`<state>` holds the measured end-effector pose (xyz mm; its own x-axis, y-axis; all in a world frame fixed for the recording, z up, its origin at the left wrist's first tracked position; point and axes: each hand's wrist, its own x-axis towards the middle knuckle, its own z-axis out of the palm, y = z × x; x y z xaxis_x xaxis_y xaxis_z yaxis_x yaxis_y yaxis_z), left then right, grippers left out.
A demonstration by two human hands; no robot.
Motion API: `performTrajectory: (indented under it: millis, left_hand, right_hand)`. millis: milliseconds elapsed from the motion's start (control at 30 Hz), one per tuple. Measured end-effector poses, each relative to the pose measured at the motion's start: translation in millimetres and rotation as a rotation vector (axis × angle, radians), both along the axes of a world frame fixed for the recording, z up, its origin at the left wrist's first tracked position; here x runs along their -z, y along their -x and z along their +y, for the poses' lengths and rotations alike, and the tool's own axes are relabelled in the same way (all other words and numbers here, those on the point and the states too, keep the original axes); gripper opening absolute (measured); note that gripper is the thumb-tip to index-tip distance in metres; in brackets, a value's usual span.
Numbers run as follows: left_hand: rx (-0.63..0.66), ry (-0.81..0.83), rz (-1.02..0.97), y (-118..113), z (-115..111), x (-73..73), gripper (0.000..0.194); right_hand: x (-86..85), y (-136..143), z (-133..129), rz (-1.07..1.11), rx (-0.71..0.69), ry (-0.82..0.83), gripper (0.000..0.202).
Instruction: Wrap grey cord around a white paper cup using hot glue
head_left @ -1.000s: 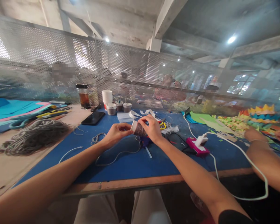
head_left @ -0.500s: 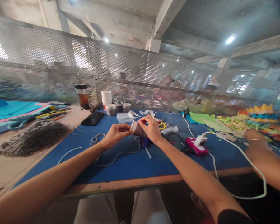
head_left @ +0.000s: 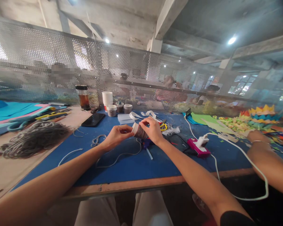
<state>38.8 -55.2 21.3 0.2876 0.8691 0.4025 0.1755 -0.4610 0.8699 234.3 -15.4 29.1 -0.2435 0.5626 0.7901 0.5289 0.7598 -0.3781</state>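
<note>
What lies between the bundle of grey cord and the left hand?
In the head view: a looped cord near the left hand, and a loose strand nearer the bundle.

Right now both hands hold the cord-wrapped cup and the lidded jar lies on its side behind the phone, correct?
Not on its side: the head view shows the lidded jar upright behind the phone. Left hand and right hand do hold the cord-wrapped cup.
</note>
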Motion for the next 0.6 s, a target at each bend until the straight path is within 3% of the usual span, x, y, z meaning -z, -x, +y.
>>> performTrajectory:
  millis: [600]
  left_hand:
    - [0.010,0.016,-0.010,0.2,-0.9,-0.8,0.021]
  right_hand:
    - [3.6,-0.9,5.3,0.025,0.005,0.042,0.011]
